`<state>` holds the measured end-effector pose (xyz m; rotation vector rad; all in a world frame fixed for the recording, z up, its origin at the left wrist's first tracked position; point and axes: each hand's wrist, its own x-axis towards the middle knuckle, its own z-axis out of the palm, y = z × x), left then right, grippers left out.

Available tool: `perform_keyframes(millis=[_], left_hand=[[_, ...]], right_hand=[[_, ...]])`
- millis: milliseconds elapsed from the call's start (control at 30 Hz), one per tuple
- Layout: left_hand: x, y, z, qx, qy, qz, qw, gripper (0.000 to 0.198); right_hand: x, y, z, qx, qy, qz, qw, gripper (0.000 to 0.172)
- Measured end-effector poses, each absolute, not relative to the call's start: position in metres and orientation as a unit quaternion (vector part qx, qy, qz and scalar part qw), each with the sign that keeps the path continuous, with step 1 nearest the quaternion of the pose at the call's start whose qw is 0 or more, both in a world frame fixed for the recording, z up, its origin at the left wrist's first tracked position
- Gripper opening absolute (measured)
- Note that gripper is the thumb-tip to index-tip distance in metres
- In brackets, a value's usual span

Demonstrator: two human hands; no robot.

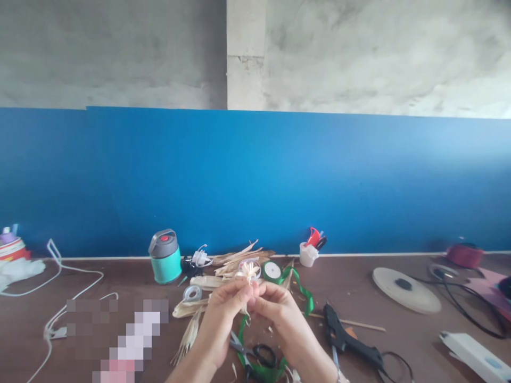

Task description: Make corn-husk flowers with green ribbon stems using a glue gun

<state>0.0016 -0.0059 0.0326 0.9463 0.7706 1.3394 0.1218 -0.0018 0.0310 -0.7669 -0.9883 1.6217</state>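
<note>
My left hand (223, 308) and my right hand (275, 306) meet above the brown table (120, 276), fingers pinched together on a small pale straw flower (249, 270) that sticks up between them. Under my hands lie dried husk strips (191, 330), a pair of scissors (249, 354) and loose green ribbon (305, 292). A green ribbon spool (272, 271) sits just behind the flower.
A teal flask (165, 257) stands at the back left beside a white plug and more husks (239, 254). A white cup with red tools (309, 251), a black glue gun (343, 335), a pale round disc (405, 290), black cable and white cables (59, 298) lie around.
</note>
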Motion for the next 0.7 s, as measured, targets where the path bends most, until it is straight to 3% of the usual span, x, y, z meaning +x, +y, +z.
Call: perform_keyframes(millis=[133, 267, 500, 700], left_hand=[[0.003, -0.009, 0.036, 0.432, 0.389, 0.591, 0.56, 0.022], [-0.001, -0.005, 0.033, 0.42, 0.403, 0.612, 0.536, 0.022], [-0.013, 0.006, 0.029, 0.385, 0.385, 0.644, 0.537, 0.024], [-0.009, 0.008, 0.028, 0.364, 0.357, 0.619, 0.598, 0.025]], right_hand=[[0.119, 0.0, 0.028, -0.325, -0.447, 0.638, 0.537, 0.027], [0.126, 0.004, 0.028, -0.367, -0.504, 0.602, 0.499, 0.026], [0.162, 0.025, 0.033, -0.497, -0.587, 0.416, 0.485, 0.022], [0.184, 0.034, 0.024, -0.546, -0.678, 0.32, 0.373, 0.023]])
